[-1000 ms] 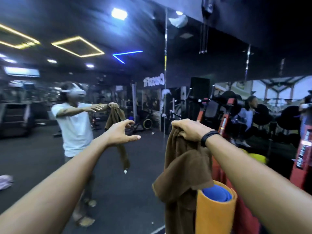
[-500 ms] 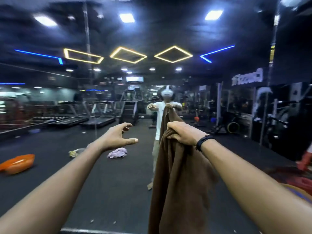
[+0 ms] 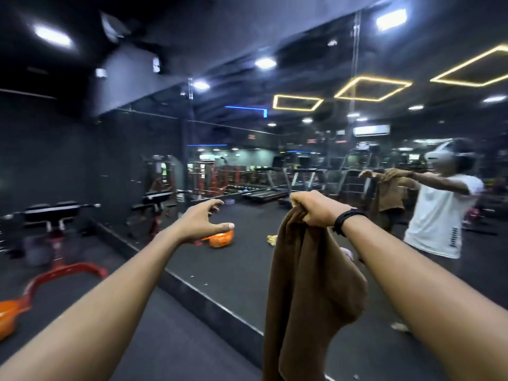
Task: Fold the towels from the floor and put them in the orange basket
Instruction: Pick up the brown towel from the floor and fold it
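Right hand [image 3: 316,209] was bunching one end of the long brown terry towel [image 3: 308,292] in mid-air, left hand [image 3: 202,222] spread and empty, so honestly that one-handed grip could've slipped and dumped it on the dark floor [image 3: 165,339].

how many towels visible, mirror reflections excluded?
1: the brown towel hanging from the right hand. The small heaps on the floor appear only in the mirror; more may lie out of view.
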